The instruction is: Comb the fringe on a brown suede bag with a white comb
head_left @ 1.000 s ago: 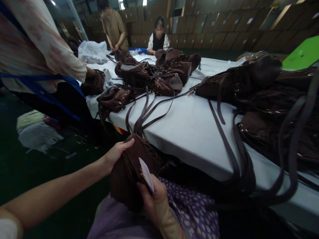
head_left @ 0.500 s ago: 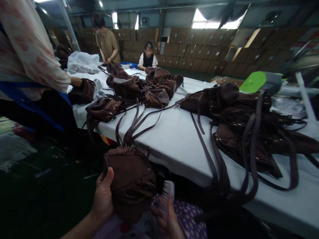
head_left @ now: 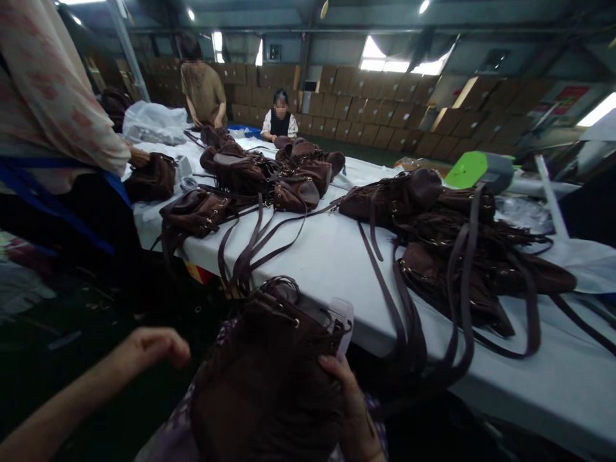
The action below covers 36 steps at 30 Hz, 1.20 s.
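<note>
A dark brown fringed bag point(head_left: 269, 372) with metal eyelets and a drawn-up top rests over my lap. My right hand point(head_left: 349, 394) grips its right side, thumb on the front. From the same hand a pale comb point(head_left: 342, 321) sticks up behind the bag's edge; its lower part is hidden. To the left of the bag, apart from it, my left hand point(head_left: 156, 350) hangs in the air with its fingers curled together and nothing visible in them. Straps point(head_left: 245, 256) run from near the bag's top onto the table.
The white-covered table point(head_left: 317, 256) bears piles of similar brown bags point(head_left: 452, 237), their straps drooping over the front edge. A person point(head_left: 58, 96) at the left touches another bag point(head_left: 151, 176). Two more people work behind. A green and grey device point(head_left: 474, 172) stands at the right.
My left hand has let go of the bag and moved left. The bag has turned and shifted right and nearer; my right hand, with the comb, now holds it.
</note>
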Each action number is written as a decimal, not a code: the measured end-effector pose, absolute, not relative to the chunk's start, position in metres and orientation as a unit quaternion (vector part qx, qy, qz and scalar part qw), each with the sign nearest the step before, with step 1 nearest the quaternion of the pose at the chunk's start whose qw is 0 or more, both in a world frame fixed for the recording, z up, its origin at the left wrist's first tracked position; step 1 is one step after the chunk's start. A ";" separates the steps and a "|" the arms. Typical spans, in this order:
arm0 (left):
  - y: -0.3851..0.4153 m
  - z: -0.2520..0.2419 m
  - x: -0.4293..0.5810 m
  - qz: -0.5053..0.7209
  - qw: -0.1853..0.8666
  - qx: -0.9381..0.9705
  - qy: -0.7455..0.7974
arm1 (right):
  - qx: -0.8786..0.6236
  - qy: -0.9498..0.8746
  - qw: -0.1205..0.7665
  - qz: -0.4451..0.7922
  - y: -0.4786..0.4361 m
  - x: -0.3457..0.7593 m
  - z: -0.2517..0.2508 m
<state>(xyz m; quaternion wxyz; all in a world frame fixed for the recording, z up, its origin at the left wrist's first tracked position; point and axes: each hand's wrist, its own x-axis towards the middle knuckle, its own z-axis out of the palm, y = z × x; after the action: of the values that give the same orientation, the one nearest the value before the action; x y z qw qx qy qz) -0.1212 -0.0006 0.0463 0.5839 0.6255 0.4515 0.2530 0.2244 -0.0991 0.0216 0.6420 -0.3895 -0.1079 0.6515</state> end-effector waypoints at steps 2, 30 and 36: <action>0.033 0.064 -0.121 0.404 0.496 0.586 0.497 | -0.371 -0.148 0.612 0.683 -0.098 0.217 0.026; 0.050 0.067 0.019 -0.134 0.713 0.432 0.535 | -0.787 -0.344 0.361 0.364 -0.135 0.289 -0.090; 0.049 0.071 0.046 -0.191 0.687 0.426 0.557 | -0.769 -0.494 0.304 0.267 -0.129 0.248 -0.040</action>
<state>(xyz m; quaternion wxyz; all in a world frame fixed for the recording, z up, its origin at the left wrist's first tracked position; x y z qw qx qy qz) 0.0463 0.0486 0.0713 0.6869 0.4262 0.5567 -0.1912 0.2481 -0.1293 -0.0396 0.3043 -0.7695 -0.4940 0.2670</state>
